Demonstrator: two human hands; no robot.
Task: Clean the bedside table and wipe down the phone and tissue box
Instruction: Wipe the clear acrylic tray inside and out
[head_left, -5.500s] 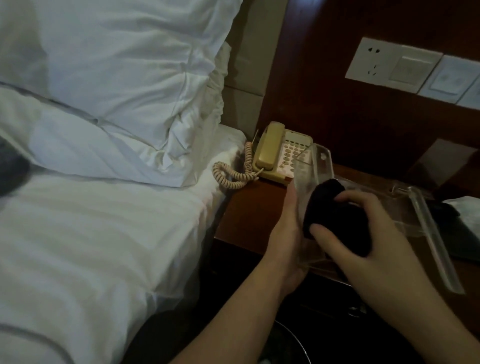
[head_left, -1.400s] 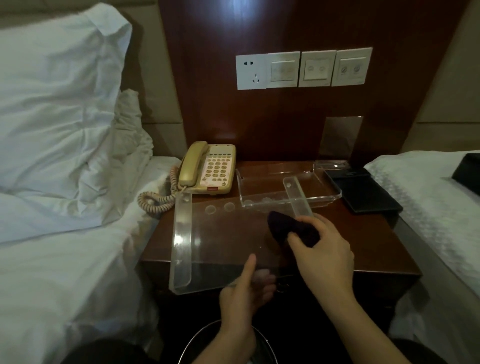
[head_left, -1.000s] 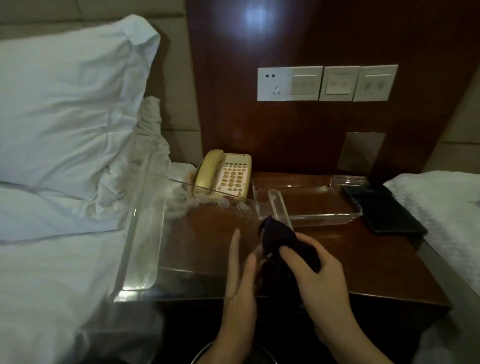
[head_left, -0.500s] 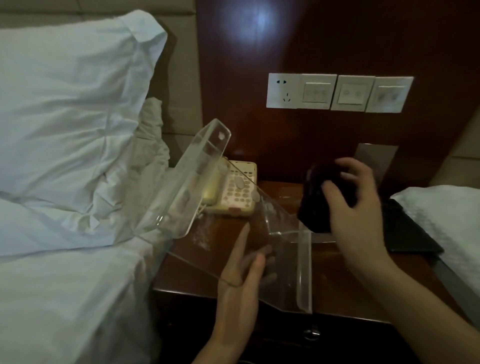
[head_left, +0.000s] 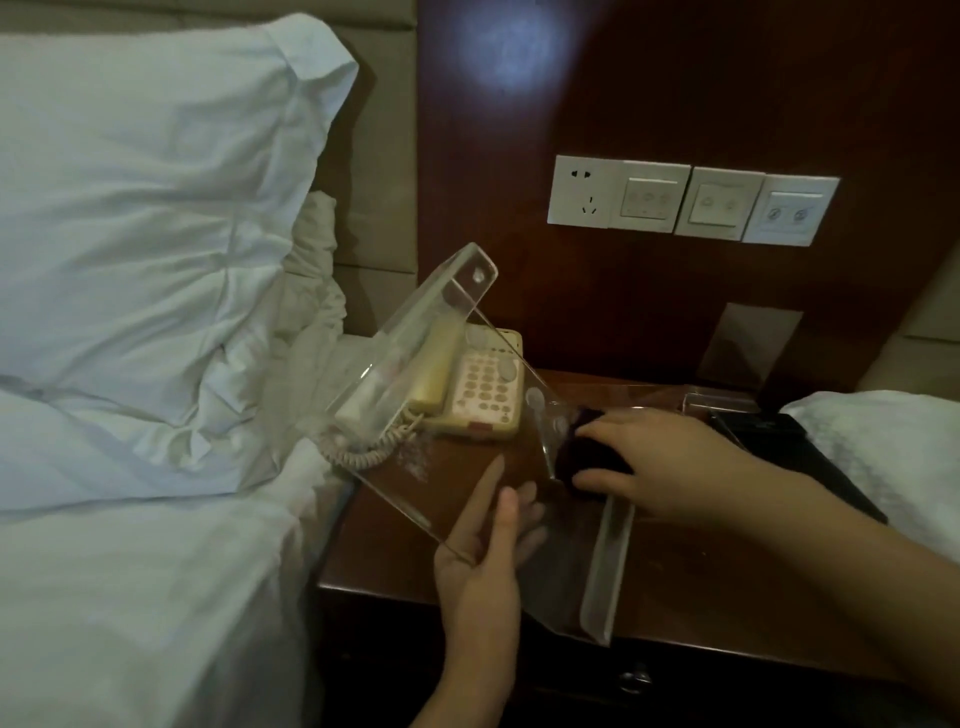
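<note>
Head view. Left hand (head_left: 480, 551) holds a clear acrylic cover (head_left: 415, 358) by its near edge, thumb on top and straight fingers showing through the plastic underneath. The cover is tilted, its far end raised above the phone (head_left: 480, 392), its near end low over the wooden worktop (head_left: 675, 587).

Right hand (head_left: 660, 467) grips a dark cloth (head_left: 584, 452), fingers curled round it, and presses it against the cover's right part.

The cream phone stands at the back left of the worktop, handset in its cradle, seen partly through the acrylic; its coiled cord (head_left: 358, 449) hangs over the left edge next to the bed (head_left: 156, 571).

A flat dark object (head_left: 769, 431) lies at the back right of the worktop. White pillow (head_left: 145, 234) at left. Row of wall switches and a socket (head_left: 691, 200) on the wood panel above.
</note>
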